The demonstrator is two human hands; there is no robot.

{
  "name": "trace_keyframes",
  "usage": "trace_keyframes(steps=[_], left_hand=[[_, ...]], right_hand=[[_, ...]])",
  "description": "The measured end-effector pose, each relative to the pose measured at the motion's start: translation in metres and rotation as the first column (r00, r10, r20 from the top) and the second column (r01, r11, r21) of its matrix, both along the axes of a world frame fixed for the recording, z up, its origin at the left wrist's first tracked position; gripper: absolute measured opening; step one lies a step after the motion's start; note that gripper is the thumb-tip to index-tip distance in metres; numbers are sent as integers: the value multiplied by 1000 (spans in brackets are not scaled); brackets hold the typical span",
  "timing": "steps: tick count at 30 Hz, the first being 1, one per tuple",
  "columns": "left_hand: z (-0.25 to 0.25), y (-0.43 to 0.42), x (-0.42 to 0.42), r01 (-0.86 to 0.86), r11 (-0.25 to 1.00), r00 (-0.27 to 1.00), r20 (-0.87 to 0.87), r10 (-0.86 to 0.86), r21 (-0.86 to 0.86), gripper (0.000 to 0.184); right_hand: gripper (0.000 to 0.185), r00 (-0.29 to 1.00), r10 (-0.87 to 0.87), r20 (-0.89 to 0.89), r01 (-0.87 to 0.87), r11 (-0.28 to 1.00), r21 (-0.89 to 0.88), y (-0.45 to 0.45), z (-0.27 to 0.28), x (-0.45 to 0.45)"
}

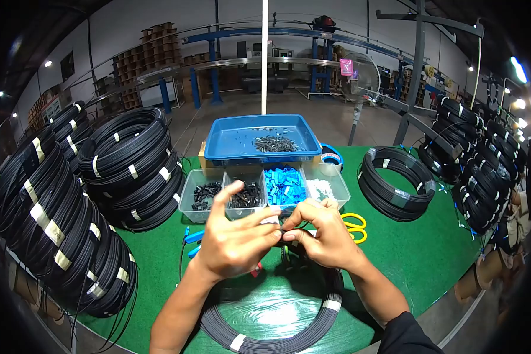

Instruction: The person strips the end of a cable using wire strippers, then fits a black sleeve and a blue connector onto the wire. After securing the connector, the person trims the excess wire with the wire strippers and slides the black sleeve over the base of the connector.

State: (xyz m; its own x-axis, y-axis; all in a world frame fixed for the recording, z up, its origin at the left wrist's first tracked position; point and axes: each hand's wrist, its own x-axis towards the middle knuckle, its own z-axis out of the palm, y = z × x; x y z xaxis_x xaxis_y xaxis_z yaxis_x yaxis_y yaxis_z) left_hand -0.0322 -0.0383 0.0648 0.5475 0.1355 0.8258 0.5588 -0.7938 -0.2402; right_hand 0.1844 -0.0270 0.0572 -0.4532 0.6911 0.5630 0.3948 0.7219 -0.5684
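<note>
My left hand (pixel 236 239) is above the coil with one finger raised and the others stretched to the right. Its lower fingertips close on a dark cable end (pixel 283 232), where they meet my right hand (pixel 321 235). The right thumb and forefinger pinch that same end; its tip is too small to make out. Below both hands lies a coil of black cable (pixel 265 346) with white tape bands. Partly hidden behind the hands are yellow-handled scissors (pixel 363 229) on the right and a blue-handled tool (pixel 193 237) on the left.
A divided clear bin (pixel 186 203) holds black pieces, blue connectors (pixel 285 186) and white parts (pixel 320 190). Behind it is a blue tray (pixel 230 138) with black scraps. Cable coils (pixel 124 159) are stacked left; another coil (pixel 395 183) lies right on the green table (pixel 419 248).
</note>
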Motion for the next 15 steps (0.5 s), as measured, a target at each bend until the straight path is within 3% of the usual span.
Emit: trace_keyframes(steps=[2, 3, 5, 6, 7, 9, 10, 11, 12, 13, 14, 15], left_hand=[[5, 1, -6, 73, 982, 992, 115, -53, -175, 12], [5, 2, -9, 115, 961, 981, 181, -70, -253, 14], [2, -1, -9, 114, 933, 973, 229, -35, -341, 13], [0, -1, -8, 202, 875, 945, 322, -57, -440, 12], [-2, -1, -7, 297, 799, 908, 415, -66, -523, 11], [-1, -4, -2, 320, 786, 900, 429, -78, -528, 10], [-1, -4, 0, 264, 857, 926, 364, -98, -441, 11], [0, -5, -1, 209, 916, 950, 294, -107, -342, 12], [4, -6, -3, 166, 955, 973, 195, -119, -246, 17], [5, -7, -5, 109, 985, 993, 64, -101, -131, 21], [2, -5, -5, 107, 987, 994, 30, -104, -121, 22], [0, -3, -4, 107, 988, 994, -5, -108, -111, 22]], right_hand=[[10, 999, -29, -14, 31, 963, 267, -6, 5, -7], [10, 999, -29, -18, 32, 964, 265, -5, 3, -8], [11, 986, -166, 10, 118, 737, 665, -1, -4, -11], [13, 977, -213, -20, 152, 626, 765, -2, -6, -13], [15, 977, -208, -56, 165, 554, 816, -2, -10, -13], [15, 976, -204, -71, 165, 490, 856, -4, -15, -12], [13, 985, -159, -72, 146, 526, 838, 1, -15, -13], [14, 990, -118, -77, 138, 700, 700, -4, -9, -13], [14, 980, -15, -198, 85, 933, 350, -2, -12, -14], [15, 939, 29, -343, -48, 998, -47, 0, -17, -15], [18, 906, 83, -416, -206, 943, -260, 5, -15, -9], [18, 906, 80, -417, -204, 943, -262, 3, -16, -9]])
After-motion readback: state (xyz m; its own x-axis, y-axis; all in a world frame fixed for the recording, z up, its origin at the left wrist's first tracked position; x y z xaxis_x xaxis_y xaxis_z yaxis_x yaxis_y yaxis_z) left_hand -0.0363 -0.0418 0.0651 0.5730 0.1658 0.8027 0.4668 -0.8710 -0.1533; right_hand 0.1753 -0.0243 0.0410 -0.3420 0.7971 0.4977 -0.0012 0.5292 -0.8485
